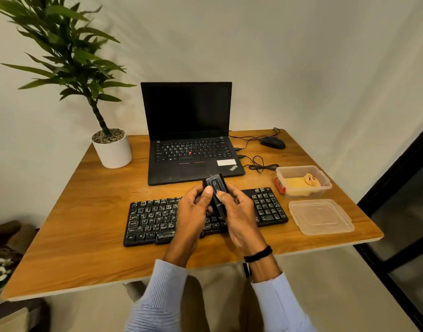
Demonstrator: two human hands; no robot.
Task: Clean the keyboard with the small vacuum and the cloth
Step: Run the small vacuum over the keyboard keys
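Wooden desk (86, 236) fills the middle of the frame. Potted plant (69, 56) at upper left, on the far left corner of the desk. Open laptop (188, 130) at centre top, screen dark. Keyboard (153, 219) lies in front of the laptop at frame centre, with its long axis left to right and the right end slightly higher in the frame. The keys show pale smears. Clear lid (321, 220) lies flat at right, just beside the keyboard's right end. Open plastic box (325, 188) sits above the lid in the frame, with what looks like a yellow cloth (295, 185) inside. Left hand (193, 212) and right hand (239, 216) meet at centre, over the middle of the keyboard. Both have their fingers curled round the small black vacuum (216, 188), thumbs on its facing side by the oval switch. The vacuum is held clear of the keys, its long axis near upright and roughly across the keyboard's long axis. Its lower end is hidden between the hands, so I cannot tell which end is the nozzle. Judgement: the step is readying the vacuum or switching it on, and no cleaning pass has begun. The keys lie directly beneath both hands, so the next move is a short drop and then a sweep along the rows. The cloth lies to the right, nearer the right hand.
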